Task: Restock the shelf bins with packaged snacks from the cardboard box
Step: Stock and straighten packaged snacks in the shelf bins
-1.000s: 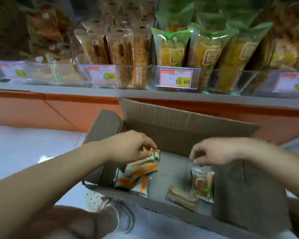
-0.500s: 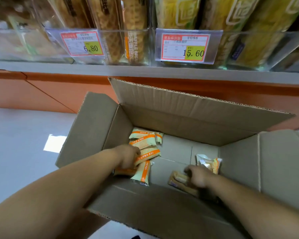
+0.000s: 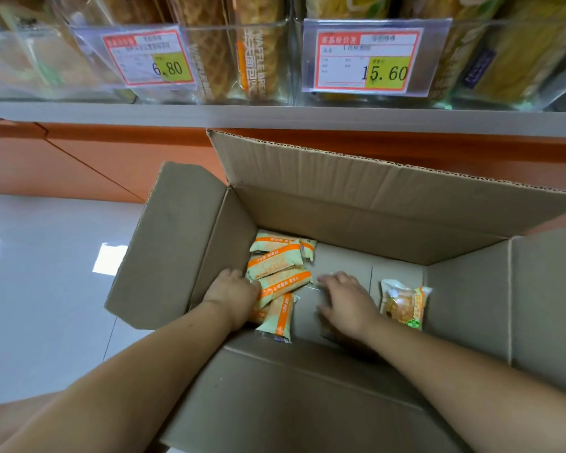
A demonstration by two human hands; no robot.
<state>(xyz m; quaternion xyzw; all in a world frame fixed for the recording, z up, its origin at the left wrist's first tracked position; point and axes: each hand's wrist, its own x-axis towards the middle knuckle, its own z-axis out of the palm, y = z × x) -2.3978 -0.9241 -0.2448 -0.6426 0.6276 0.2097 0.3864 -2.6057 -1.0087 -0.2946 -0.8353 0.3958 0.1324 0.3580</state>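
Packets [image 3: 276, 273], orange-striped: heaped at the left end of the cardboard box [image 3: 340, 217] floor. One round-pastry packet [image 3: 404, 304] lies apart at the right. Left hand [image 3: 232, 294] touches the heap, fingertips hidden, so its grasp cannot be told. Right hand [image 3: 347, 302] lies spread flat between heap and pastry packet. Step in hand: gathering stock. The next move likely calls for closing on packets and lifting them to the shelf bins [image 3: 293, 60] above.

Count: 1 cardboard box [image 3: 340, 197]; 5 orange-striped packets [image 3: 273, 263] visible; 1 clear-wrapped pastry packet [image 3: 404, 304]; 2 price tags [image 3: 363, 57]; 2 hands [image 3: 232, 294].
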